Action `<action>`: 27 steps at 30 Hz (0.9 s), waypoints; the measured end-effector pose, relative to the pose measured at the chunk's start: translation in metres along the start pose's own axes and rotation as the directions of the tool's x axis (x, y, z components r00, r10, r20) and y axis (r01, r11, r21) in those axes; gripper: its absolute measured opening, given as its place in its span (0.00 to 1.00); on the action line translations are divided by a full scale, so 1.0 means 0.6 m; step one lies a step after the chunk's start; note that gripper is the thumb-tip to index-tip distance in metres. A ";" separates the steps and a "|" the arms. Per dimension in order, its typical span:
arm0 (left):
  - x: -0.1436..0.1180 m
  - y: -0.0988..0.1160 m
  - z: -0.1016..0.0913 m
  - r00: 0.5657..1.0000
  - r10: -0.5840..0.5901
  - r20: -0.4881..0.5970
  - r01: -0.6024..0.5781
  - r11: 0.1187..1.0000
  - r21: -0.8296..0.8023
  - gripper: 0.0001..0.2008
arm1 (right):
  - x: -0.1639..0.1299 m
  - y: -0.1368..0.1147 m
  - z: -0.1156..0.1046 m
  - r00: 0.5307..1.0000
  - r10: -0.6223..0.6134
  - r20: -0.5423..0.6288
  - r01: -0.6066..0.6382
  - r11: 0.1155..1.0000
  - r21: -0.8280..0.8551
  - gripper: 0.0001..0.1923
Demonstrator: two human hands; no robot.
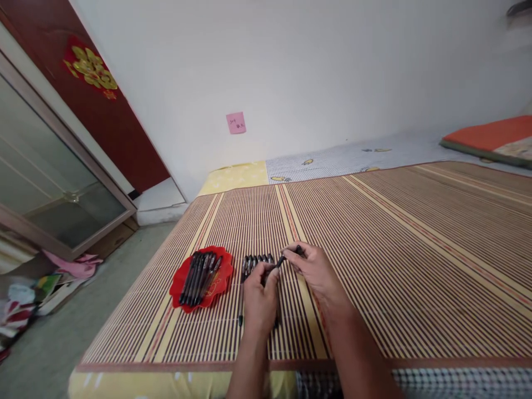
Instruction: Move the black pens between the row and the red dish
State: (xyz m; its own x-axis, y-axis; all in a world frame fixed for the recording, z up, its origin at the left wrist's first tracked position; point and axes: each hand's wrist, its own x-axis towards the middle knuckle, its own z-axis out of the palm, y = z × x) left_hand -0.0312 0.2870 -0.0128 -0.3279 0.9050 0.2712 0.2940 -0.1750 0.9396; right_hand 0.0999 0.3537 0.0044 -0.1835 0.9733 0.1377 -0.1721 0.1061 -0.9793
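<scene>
The left hand [260, 296] is closest, curled shut around a black pen [286, 256] near its tip. The right hand [318, 271] pinches the far end of the same pen. Under the hands, a row of pens [256, 261] lies on the striped mat [415, 249]. Just to the left sits a red plate [179, 282] full of black pens [200, 271].

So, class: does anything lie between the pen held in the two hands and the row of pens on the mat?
Nothing visible does. The pen is pinched between the left hand and right hand, right beside the row of pens on the mat.
</scene>
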 end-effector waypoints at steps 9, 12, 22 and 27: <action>0.003 0.009 0.000 0.992 -0.085 0.094 0.100 0.979 -0.176 0.12 | 0.001 0.001 0.001 0.999 0.022 0.041 -0.023 0.999 0.024 0.14; 0.002 0.002 -0.002 0.981 -0.118 0.157 0.144 0.975 -0.172 0.12 | 0.000 0.001 -0.002 0.996 0.029 0.086 -0.031 0.999 0.024 0.13; 0.016 0.003 -0.039 0.944 -0.265 0.198 0.327 0.837 -0.438 0.20 | 0.007 0.023 -0.019 0.991 0.129 0.018 -0.130 0.987 0.093 0.18; 0.035 -0.001 -0.075 0.942 -0.326 -0.081 0.224 0.790 -0.571 0.22 | 0.010 0.046 -0.022 0.990 0.127 -0.069 -0.141 0.950 -0.277 0.12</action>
State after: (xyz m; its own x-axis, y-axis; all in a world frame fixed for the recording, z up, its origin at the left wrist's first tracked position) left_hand -0.0786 0.2885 0.0018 -0.4777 0.8779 -0.0344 -0.3540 -0.1565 0.9221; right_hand 0.1069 0.3653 -0.0239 -0.1366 0.9906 0.0017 0.1305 0.0197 -0.9913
